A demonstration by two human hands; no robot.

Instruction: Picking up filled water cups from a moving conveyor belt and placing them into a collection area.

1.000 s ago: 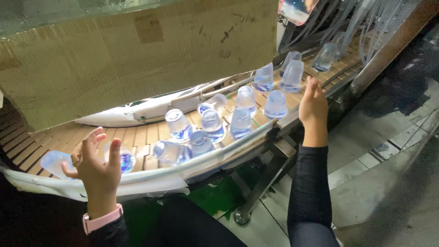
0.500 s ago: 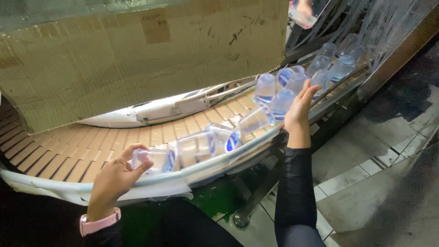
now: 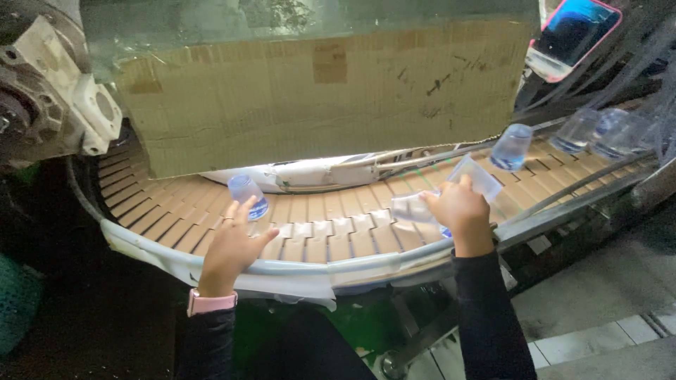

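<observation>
A curved conveyor belt [image 3: 331, 236] of tan slats was seen running across the middle of the frame, bordered along its near edge by a pale guide rail [image 3: 303, 271]. Above it, a large sheet of cardboard [image 3: 317, 91] was fixed across the upper centre, and a grey metal housing [image 3: 49, 91] was seen at the upper left.

The left hand [image 3: 231, 248] was stretched out low and left of centre, palm down, with the fingers spread wide and nothing gripped. Its fingertips were placed just at the base of a clear plastic cup [image 3: 248, 197] with a blue lid, which stood inverted on the belt; whether it was actually touched could not be told. A pink wristband [image 3: 210, 301] was worn over a dark sleeve.

The right hand [image 3: 461, 211] was seen right of centre, closed around a short row of clear cups [image 3: 451, 193] lying on their sides and nested end to end, tilted up toward the right. The thumb was laid over the near side and the fingers were curled behind.

Further along the belt, in the upper right of the frame, another inverted cup [image 3: 512, 146] was standing alone, and beyond it more cups [image 3: 598, 132] were blurred. A phone with a pink case [image 3: 574, 35] was propped in the top right corner. Grey floor tiles [image 3: 605, 331] were visible at the lower right.
</observation>
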